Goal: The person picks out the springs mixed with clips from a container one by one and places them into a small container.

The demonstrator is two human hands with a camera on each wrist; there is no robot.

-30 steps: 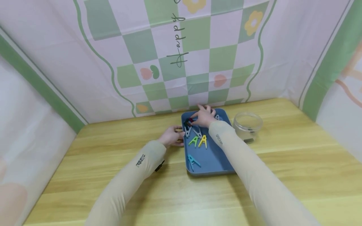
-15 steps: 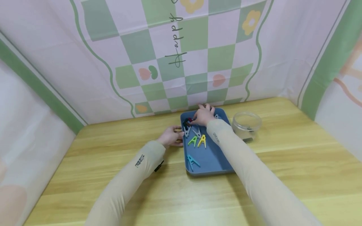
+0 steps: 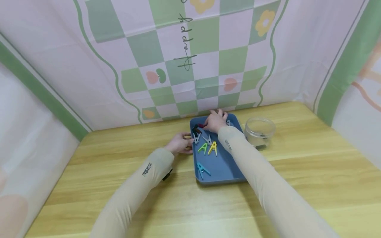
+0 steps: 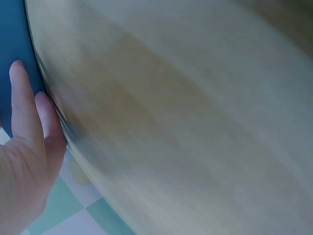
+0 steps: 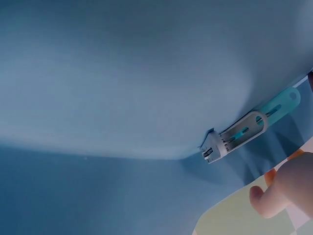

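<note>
A blue tray (image 3: 221, 168) holds several plastic clothespins. My right hand (image 3: 216, 121) reaches over its far end and pinches a dark red clothespin (image 3: 202, 125) at the fingertips. Black clothespins (image 3: 195, 129) lie just left of it, in the far left corner. Closer to me are a grey clothespin (image 3: 208, 140), a green clothespin (image 3: 203, 148), a yellow clothespin (image 3: 213, 148) and, near the front left, a teal clothespin (image 3: 203, 170). My left hand (image 3: 180, 144) rests against the tray's left side. In the left wrist view its extended fingers (image 4: 24, 105) touch the blue wall.
To the tray's right stands a clear round jar (image 3: 260, 132). A grey clip (image 5: 239, 137) lies against the tray wall beside a teal clip (image 5: 281, 105) in the right wrist view. A patterned cloth (image 3: 205, 62) hangs behind the wooden table (image 3: 119, 155).
The dark red clothespin has shifted slightly right, away from the black ones, with my right fingers at its end. My left hand stays at the tray's side.
</note>
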